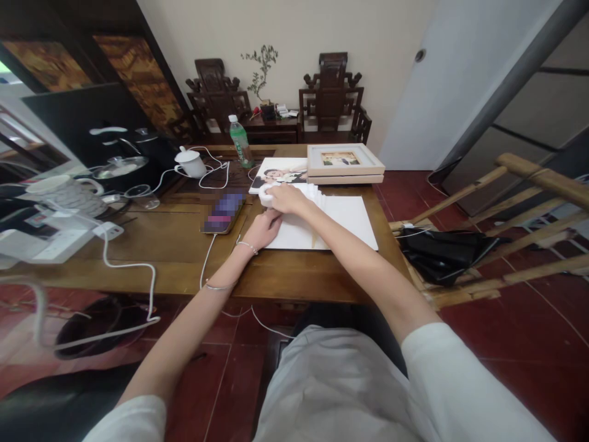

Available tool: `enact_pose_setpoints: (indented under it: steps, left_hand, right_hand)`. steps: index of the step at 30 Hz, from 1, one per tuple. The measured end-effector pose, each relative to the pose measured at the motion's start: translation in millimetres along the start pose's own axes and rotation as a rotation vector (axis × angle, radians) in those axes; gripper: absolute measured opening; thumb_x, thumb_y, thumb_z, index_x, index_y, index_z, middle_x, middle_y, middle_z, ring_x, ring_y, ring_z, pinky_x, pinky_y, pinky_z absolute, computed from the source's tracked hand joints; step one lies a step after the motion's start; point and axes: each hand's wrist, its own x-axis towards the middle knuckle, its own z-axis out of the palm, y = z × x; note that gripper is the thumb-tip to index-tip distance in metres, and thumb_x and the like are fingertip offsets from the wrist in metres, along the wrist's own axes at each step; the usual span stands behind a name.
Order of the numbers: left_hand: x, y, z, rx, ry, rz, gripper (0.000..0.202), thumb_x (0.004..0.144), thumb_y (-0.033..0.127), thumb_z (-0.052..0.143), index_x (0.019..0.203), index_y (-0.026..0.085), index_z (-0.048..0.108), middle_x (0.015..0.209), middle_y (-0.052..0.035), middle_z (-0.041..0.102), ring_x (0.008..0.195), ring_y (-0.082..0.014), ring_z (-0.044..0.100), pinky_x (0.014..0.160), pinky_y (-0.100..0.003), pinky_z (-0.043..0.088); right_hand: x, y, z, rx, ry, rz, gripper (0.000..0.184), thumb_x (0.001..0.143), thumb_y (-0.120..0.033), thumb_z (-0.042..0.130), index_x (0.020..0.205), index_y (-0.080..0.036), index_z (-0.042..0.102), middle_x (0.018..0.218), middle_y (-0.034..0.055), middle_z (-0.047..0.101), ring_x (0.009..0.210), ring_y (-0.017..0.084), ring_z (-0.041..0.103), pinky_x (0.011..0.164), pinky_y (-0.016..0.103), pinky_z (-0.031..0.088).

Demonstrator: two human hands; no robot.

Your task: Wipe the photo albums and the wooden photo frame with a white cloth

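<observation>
My right hand (291, 200) is closed around a white roll, apparently tape (265, 195), above the left part of a white board (352, 224). Just below it, my left hand (263, 229) lies on the board's left edge, its fingers stretched towards the right hand and partly hidden. White folded or stacked pieces (317, 195) show behind my right wrist, their kind unclear. A printed photo (278, 170) of people lies behind both hands, partly covered by the right one.
Pale picture frames (345, 164) are stacked at the table's back right. A phone (223, 213) with a cable lies left of my hands. Further off stand a green-labelled bottle (239, 141), a lidded white cup (191, 162) and a power strip (59, 242). A bamboo chair (529, 166) stands right.
</observation>
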Motion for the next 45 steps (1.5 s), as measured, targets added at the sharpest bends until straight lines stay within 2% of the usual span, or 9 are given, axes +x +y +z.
enact_pose_setpoints:
  steps: [6,12,15,18,22,28,32,40,45]
  left_hand:
    - [0.3,-7.4,6.7,-0.042,0.001,0.013,0.044,0.092,0.026,0.044,0.127,0.010,0.067,0.142,-0.0141,0.059,0.136,-0.0273,0.052,0.119,-0.038,0.036]
    - [0.6,-11.7,9.8,-0.070,0.009,0.014,0.045,0.092,0.027,0.045,0.128,0.010,0.066,0.143,-0.0143,0.058,0.138,-0.0266,0.050,0.121,-0.039,0.033]
    - [0.5,-11.4,9.9,-0.087,0.011,0.008,0.044,0.092,0.028,0.046,0.128,0.013,0.067,0.143,-0.0128,0.058,0.138,-0.0270,0.050,0.121,-0.040,0.033]
    - [0.3,-10.4,9.8,-0.090,0.011,0.010,0.044,0.092,0.028,0.046,0.128,0.012,0.067,0.143,-0.0136,0.058,0.138,-0.0276,0.050,0.121,-0.041,0.032]
    - [0.2,-9.1,8.4,-0.070,0.001,0.021,0.044,0.092,0.026,0.044,0.129,0.013,0.066,0.144,-0.0125,0.058,0.139,-0.0265,0.049,0.121,-0.041,0.032]
    - [0.9,-7.9,6.7,-0.065,-0.013,0.014,0.044,0.093,0.026,0.044,0.128,0.012,0.066,0.143,-0.0136,0.058,0.140,-0.0257,0.048,0.122,-0.039,0.032]
    - [1.1,-7.1,6.3,-0.094,-0.005,-0.012,0.042,0.092,0.026,0.046,0.127,0.014,0.067,0.143,-0.0113,0.059,0.139,-0.0250,0.049,0.122,-0.039,0.032]
    - [0.8,-7.2,4.6,-0.061,-0.014,-0.011,0.042,0.092,0.025,0.046,0.127,0.014,0.067,0.144,-0.0112,0.059,0.138,-0.0258,0.050,0.121,-0.041,0.034]
    - [0.4,-8.8,5.0,-0.062,-0.011,0.002,0.042,0.093,0.025,0.046,0.127,0.011,0.066,0.144,-0.0141,0.057,0.139,-0.0266,0.050,0.121,-0.042,0.033]
  right_hand:
    - [-16.5,38.1,-19.6,-0.030,-0.062,0.072,0.038,0.087,-0.016,0.046,0.115,-0.015,0.071,0.125,0.0164,0.069,0.114,0.031,0.062,0.095,0.037,0.046]
    - [-55.4,97.9,-36.4,-0.037,-0.049,0.146,0.048,0.085,-0.009,0.040,0.123,-0.015,0.068,0.138,0.0140,0.063,0.120,0.032,0.058,0.098,0.036,0.043]
    - [-84.9,112.7,-35.8,-0.078,-0.033,0.182,0.049,0.083,-0.007,0.040,0.123,-0.013,0.067,0.130,0.0164,0.066,0.113,0.033,0.060,0.091,0.036,0.043]
    - [-119.5,108.5,-30.6,-0.125,-0.041,0.158,0.046,0.080,-0.005,0.039,0.115,-0.013,0.068,0.113,0.0177,0.072,0.100,0.031,0.063,0.083,0.034,0.041]
    - [-168.4,85.9,-21.9,-0.154,-0.083,0.072,0.041,0.076,-0.004,0.040,0.104,-0.014,0.068,0.090,0.0144,0.071,0.085,0.028,0.062,0.075,0.032,0.037]
    - [-220.8,62.8,-15.5,-0.162,-0.083,-0.044,0.040,0.072,-0.003,0.043,0.098,-0.021,0.067,0.089,0.0107,0.068,0.085,0.027,0.059,0.077,0.033,0.039]
    - [-214.6,74.2,-12.8,-0.153,-0.062,-0.069,0.039,0.073,-0.005,0.042,0.099,-0.020,0.068,0.089,0.0112,0.067,0.086,0.028,0.059,0.078,0.035,0.040]
    - [-146.9,129.6,-0.7,-0.154,0.061,-0.027,0.041,0.076,-0.008,0.039,0.104,-0.016,0.068,0.089,0.0124,0.068,0.091,0.031,0.058,0.083,0.039,0.041]
    - [-118.7,148.6,3.2,-0.151,0.107,0.026,0.042,0.077,-0.009,0.038,0.108,-0.016,0.066,0.096,0.0132,0.068,0.095,0.032,0.058,0.086,0.040,0.040]
